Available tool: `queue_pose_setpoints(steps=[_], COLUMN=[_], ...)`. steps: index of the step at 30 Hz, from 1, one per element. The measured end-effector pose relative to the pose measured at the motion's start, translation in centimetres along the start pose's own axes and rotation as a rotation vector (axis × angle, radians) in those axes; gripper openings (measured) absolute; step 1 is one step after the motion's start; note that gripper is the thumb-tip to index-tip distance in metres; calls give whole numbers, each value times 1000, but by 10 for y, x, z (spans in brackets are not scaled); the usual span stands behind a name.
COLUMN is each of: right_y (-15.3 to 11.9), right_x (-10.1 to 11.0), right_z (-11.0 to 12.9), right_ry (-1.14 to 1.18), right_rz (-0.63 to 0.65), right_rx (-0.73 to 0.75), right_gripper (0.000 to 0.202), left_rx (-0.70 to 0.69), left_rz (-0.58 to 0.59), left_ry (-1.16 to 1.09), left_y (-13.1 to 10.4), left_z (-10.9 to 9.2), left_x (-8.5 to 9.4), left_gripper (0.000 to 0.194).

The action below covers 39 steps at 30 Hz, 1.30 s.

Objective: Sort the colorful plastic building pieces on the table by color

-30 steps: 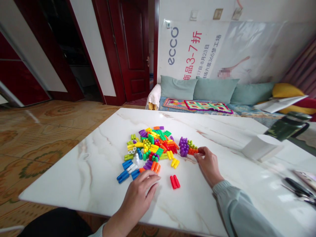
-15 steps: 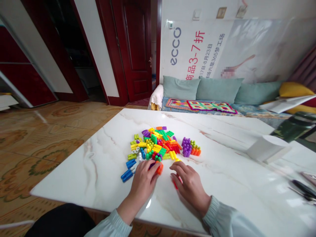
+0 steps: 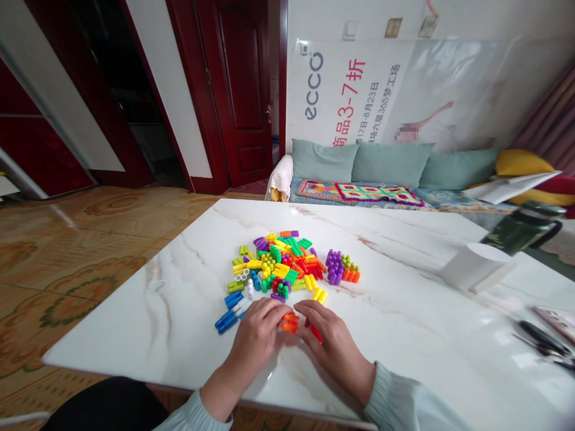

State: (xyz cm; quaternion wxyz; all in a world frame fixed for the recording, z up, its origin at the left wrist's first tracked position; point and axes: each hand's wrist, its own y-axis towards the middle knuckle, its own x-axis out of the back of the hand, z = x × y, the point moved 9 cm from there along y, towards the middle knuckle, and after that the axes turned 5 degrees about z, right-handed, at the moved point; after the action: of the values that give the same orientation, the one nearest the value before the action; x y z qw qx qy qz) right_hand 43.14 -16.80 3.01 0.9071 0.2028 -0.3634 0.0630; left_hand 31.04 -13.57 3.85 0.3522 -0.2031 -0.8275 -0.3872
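Observation:
My left hand [image 3: 259,330] is closed on an orange plastic building block [image 3: 290,323], a piece made of joined, round-ended tubes. Facing it, my right hand [image 3: 336,336] has its fingers curved and parted, the tips close to the orange block's right side. Whether they touch it is unclear. Partly hidden below my right hand is a red block [image 3: 316,333]. Just beyond the hands lies a heap of similar blocks [image 3: 281,263] in many colours. Yellow blocks [image 3: 319,295] lie near my right fingertips, and blue blocks [image 3: 226,321] lie left of my left hand.
A joined group of purple, green and orange blocks [image 3: 335,267] stands right of the heap on the white marbled table [image 3: 179,287]. Farther right are a white box-like object [image 3: 478,266], a camouflage-patterned bottle [image 3: 518,227], a phone [image 3: 559,320] and a black-handled tool [image 3: 543,338].
My left hand has brought the orange block nearer to me and slightly right. My right hand has moved left, closing the gap between the hands. The view has shifted slightly.

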Motion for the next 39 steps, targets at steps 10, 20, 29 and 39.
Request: queue_pose_setpoints(steps=[10, 20, 29, 39], right_y=[-4, -6, -7, -8], right_x=[-6, 3, 5, 7], right_z=[-18, -30, -22, -3], right_ry=[573, 550, 592, 413], right_rz=[-24, -133, -156, -107], right_rx=[-344, -368, -369, -240], right_gripper=[26, 37, 42, 26], left_rx=[503, 657, 546, 293], left_rz=[-80, 30, -40, -156], left_ry=[-741, -1037, -876, -425], left_y=[-17, -22, -18, -14], left_z=[22, 14, 15, -11], left_x=[-13, -30, -21, 5], left_gripper=[19, 43, 27, 5])
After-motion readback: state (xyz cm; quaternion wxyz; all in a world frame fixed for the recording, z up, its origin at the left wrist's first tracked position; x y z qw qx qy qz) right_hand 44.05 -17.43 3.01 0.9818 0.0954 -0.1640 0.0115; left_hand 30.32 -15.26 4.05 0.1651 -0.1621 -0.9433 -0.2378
